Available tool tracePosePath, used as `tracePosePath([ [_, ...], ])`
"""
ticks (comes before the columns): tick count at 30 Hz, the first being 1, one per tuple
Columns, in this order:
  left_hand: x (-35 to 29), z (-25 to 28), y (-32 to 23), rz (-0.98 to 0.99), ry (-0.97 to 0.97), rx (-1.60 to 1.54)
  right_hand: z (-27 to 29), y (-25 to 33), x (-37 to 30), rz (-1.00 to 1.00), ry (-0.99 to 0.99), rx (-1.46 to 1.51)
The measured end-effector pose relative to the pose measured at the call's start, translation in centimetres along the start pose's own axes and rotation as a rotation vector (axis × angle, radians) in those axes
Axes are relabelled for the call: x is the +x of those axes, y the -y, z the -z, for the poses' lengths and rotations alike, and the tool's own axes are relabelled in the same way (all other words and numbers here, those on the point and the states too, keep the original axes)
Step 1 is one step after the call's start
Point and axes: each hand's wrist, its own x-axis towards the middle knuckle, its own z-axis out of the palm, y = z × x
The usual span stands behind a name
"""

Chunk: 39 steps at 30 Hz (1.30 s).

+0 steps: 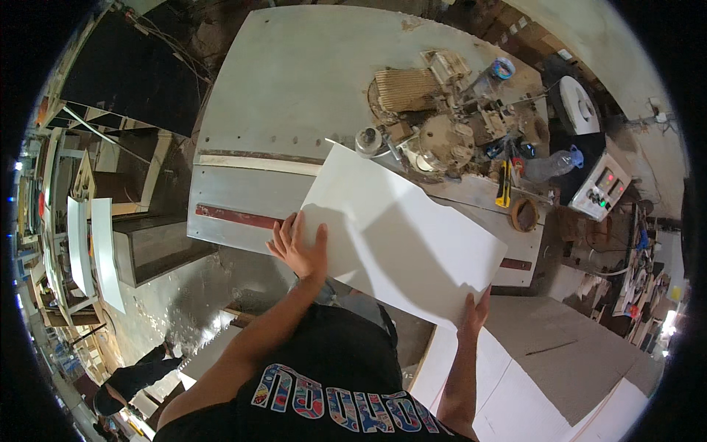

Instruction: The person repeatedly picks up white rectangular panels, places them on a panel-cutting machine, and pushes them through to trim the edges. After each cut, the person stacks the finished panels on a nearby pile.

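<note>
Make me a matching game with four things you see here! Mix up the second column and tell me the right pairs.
Things:
1. White panel
2. Utility knife
3. Tape roll
4. Control box

Clues:
A. Has red and green lights
B. Yellow and black
C. Touched by the left hand and the right hand
D. Brown and ring-shaped

Right pairs: 1-C, 2-B, 3-D, 4-A
</note>
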Motion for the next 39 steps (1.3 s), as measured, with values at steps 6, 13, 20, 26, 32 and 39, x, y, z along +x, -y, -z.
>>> tracePosePath([
  [6,4.3,0.3,2.4,-0.023,-0.040,-0.028,-4.3,0.9,-1.8,-0.105,-0.036,0.179],
  [13,8.7,0.4,5.9,-0.067,-0.068,0.015,-9.4,3.5,-3.4,-0.074,-0.020,0.157],
  [20,9.1,0.8,6.2,-0.086,-0.013,-0.012,-13.6,2.6,-4.1,-0.158,-0.103,0.161],
  [26,-2.3,1.2,-1.7,-0.090,0.295,-0.070,-17.5,5.2,-6.0,-0.138,-0.101,-0.183],
  [32,0.7,0.2,-2.4,0.045,0.191,-0.064,-18.1,8.5,-8.3,0.255,0.443,-1.082],
  [39,2.6,0.6,-0.3,0.071,0.137,-0.053,-19.5,8.5,-5.1,0.357,0.564,-1.077],
])
